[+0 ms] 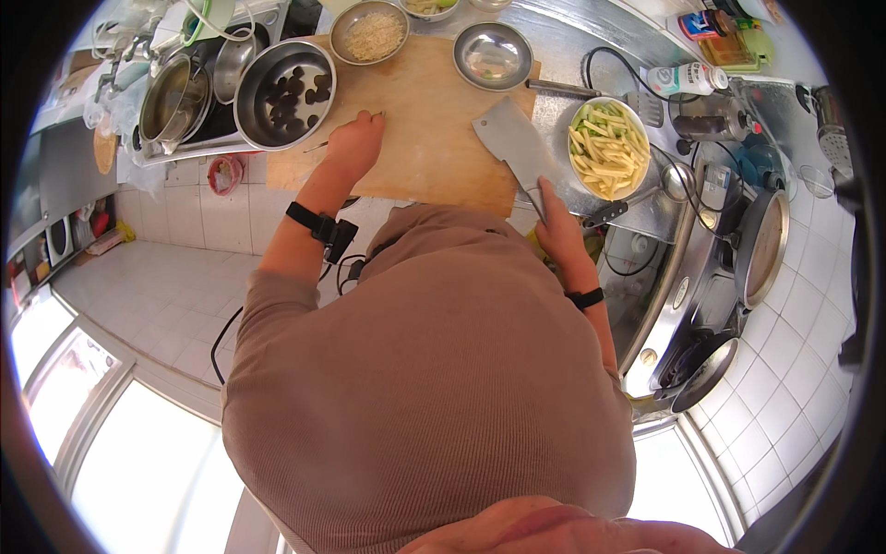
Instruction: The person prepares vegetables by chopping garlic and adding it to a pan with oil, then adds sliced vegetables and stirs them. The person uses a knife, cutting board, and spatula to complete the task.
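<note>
My left hand (356, 143) is closed over the left part of the wooden cutting board (422, 118). A thin metal utensil (315, 147) pokes out on its left side, and a small tip shows by the fingers; the rest is hidden. At the board's right edge, my right hand (556, 225) grips the handle of a cleaver (516, 138), whose broad blade lies flat over the board. A metal bowl of dark round pieces (296, 104) stands left of my left hand. Right of the cleaver is a white bowl of green and pale yellow strips (609, 149).
A bowl of chopped pale food (369, 34) and a shiny metal bowl (493, 57) stand at the board's far edge. Pots (173, 100) sit by the sink at left. A spatula (644, 107), a ladle (677, 181), a black cable and a frying pan (763, 249) are at right.
</note>
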`<action>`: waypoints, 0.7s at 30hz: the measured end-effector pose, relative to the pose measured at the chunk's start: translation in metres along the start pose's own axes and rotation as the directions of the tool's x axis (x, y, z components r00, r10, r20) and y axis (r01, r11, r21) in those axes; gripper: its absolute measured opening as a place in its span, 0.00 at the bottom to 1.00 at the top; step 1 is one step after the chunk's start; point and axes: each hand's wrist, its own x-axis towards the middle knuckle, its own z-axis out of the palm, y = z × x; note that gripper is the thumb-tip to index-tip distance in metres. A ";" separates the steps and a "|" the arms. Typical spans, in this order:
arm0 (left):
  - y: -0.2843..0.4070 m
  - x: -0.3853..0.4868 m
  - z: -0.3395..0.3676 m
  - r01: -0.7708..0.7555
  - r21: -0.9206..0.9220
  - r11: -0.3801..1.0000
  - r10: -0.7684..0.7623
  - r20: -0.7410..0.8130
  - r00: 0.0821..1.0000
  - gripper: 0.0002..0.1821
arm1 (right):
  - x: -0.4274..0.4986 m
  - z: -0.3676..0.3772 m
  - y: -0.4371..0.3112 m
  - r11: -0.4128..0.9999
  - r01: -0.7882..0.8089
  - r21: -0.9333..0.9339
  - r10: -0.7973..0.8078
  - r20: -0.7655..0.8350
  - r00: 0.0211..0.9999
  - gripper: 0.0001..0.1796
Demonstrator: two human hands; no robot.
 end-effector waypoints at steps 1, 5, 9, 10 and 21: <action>0.006 0.006 -0.007 -0.006 -0.031 1.000 0.007 0.022 1.000 0.07 | 0.000 -0.001 0.000 1.000 -0.012 0.000 0.012 0.013 1.000 0.46; 0.051 0.037 -0.043 -0.144 -0.184 0.972 0.099 -0.237 0.967 0.07 | 0.001 -0.002 0.000 1.000 -0.021 0.005 0.021 0.028 0.999 0.46; 0.104 0.094 -0.073 -0.351 -0.128 0.928 0.291 -0.341 0.894 0.12 | 0.004 0.002 -0.003 1.000 -0.001 0.017 0.001 0.008 1.000 0.47; 0.113 0.113 -0.075 -0.408 -0.097 0.908 0.353 -0.353 0.867 0.13 | 0.004 0.003 -0.005 0.999 -0.019 0.032 0.019 0.020 1.000 0.46; 0.131 0.174 -0.076 -0.336 -0.276 0.900 0.336 -0.051 0.941 0.19 | 0.006 0.001 -0.008 0.992 -0.110 0.058 0.106 0.069 0.992 0.43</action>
